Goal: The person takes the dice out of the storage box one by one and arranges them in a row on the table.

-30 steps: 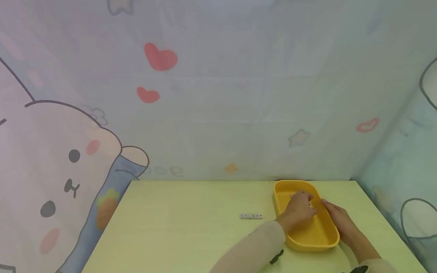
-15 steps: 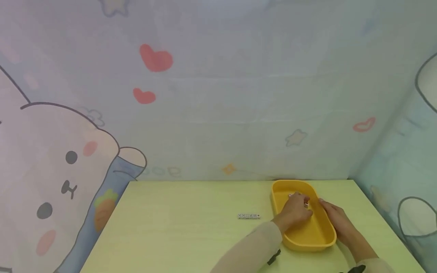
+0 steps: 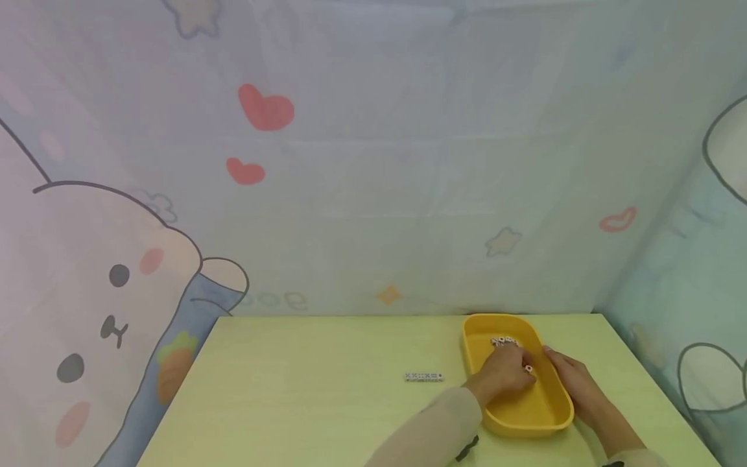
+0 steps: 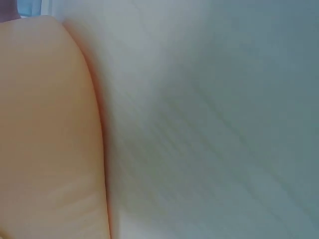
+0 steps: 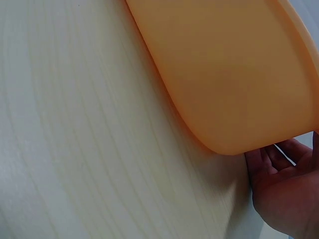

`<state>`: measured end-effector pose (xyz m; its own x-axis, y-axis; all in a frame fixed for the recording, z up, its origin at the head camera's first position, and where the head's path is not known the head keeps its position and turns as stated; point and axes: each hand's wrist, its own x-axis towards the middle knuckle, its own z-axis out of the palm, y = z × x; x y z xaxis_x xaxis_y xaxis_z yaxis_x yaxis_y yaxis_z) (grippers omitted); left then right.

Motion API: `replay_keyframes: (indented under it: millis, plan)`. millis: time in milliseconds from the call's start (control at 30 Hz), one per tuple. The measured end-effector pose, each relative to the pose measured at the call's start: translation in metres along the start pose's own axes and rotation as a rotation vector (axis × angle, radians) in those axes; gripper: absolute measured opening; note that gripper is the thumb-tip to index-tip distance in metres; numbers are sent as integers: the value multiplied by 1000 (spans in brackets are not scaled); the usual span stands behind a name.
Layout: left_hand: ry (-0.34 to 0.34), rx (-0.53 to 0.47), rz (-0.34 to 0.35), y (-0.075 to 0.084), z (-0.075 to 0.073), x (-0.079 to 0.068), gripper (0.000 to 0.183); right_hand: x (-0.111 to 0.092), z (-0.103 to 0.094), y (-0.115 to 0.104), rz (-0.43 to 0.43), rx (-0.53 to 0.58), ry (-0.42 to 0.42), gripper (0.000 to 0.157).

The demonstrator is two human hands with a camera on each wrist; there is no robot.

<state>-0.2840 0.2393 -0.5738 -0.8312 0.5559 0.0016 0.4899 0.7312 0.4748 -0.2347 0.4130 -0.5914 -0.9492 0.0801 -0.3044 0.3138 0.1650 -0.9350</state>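
Observation:
In the head view, my left hand reaches into a yellow tray with its fingers bent. A small white die shows between its thumb and forefinger, which pinch it. Several more dice lie just beyond the knuckles, partly covered by the hand. Along the tray's outer right wall rests my right hand, fingers extended, fingertips near the rim. The right wrist view has the right hand against the orange-looking tray wall, its fingers partly hidden behind it. Only the tray wall and table fill the left wrist view.
Left of the tray, a short straight row of white dice sits on the pale yellow table. A printed fabric backdrop hangs behind the table's far edge and along the right side.
My left hand has shifted slightly within the tray, uncovering more dice beyond it. The die at its fingertips shows a different face. The right hand stays at the tray wall; the view shifts slightly.

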Motion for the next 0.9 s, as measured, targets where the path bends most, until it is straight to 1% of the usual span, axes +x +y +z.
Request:
replay_keyframes:
  millis: [67, 167, 300, 533, 633, 700, 767, 833, 900]
  plan:
    - [-13, 6, 8, 0, 0, 0, 13, 1, 0, 0, -2, -6, -1, 90]
    - [-37, 40, 26, 0, 1, -2, 7, 2, 0, 1, 2, 4, 5, 89]
    - [-58, 81, 42, 1, 3, -4, 6, 1, 1, 2, 8, 15, 11, 90]
    - [-62, 93, 47, 3, 1, -5, 6, -1, 2, -2, 1, 7, 8, 91]
    - [-44, 82, 77, 5, -2, -4, 5, -1, 2, -2, -5, -6, 9, 92]
    - [-23, 64, 109, 6, -6, -4, 7, 0, 2, -2, -14, -8, 4, 91]
    - [-1, 39, 159, 7, -13, -5, 8, 1, 1, 0, -21, -11, -1, 90]
    - [13, -2, 207, 7, -23, -7, 8, 1, 1, 2, -25, -8, -1, 88]
    - [12, -62, 250, 7, -36, -12, 7, 1, -1, 2, -23, -15, 0, 89]
